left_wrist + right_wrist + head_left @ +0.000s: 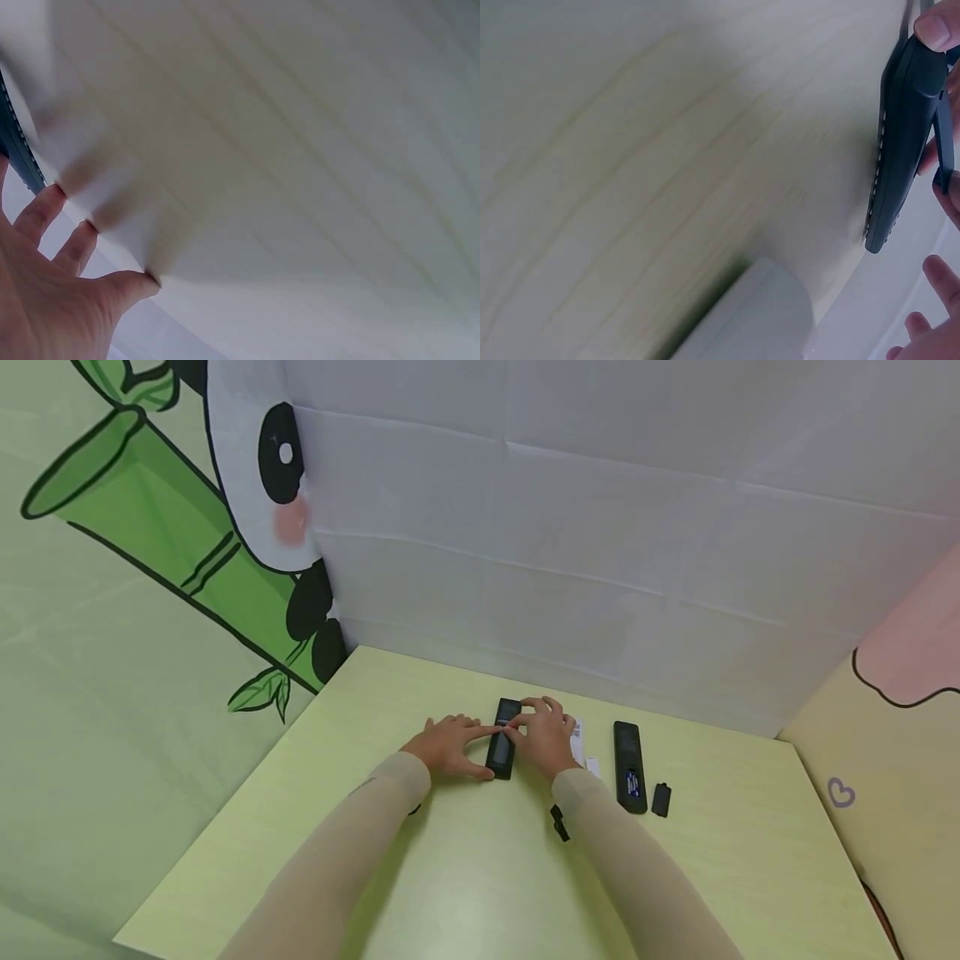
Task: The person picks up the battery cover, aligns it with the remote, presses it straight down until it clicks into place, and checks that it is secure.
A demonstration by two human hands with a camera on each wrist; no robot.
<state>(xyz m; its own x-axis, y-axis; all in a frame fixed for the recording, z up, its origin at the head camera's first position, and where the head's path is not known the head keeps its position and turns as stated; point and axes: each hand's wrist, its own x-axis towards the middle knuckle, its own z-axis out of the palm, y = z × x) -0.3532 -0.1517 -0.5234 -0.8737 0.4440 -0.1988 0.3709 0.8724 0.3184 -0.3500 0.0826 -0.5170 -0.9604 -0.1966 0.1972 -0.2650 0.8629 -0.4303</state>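
Observation:
A black remote control (500,760) lies between the two hands, its long side pointing away from me. My left hand (450,747) is spread beside it, thumb against its near end and straight index finger reaching its middle. With thumb and fingertips, my right hand (547,739) pinches a thin black battery cover (943,142), tilted away from the remote's body (904,142) in the right wrist view. The left wrist view shows only an edge of the remote (19,154) beyond the left fingers. Fingers partly hide the remote's middle.
Right of the hands lies a second black remote (627,747) with batteries (633,782) showing in its compartment. A loose black cover (661,799) is beside it. Printed white paper (577,743) and a small white piece (593,766) lie behind the right wrist. A fabric wall (562,552) borders the table.

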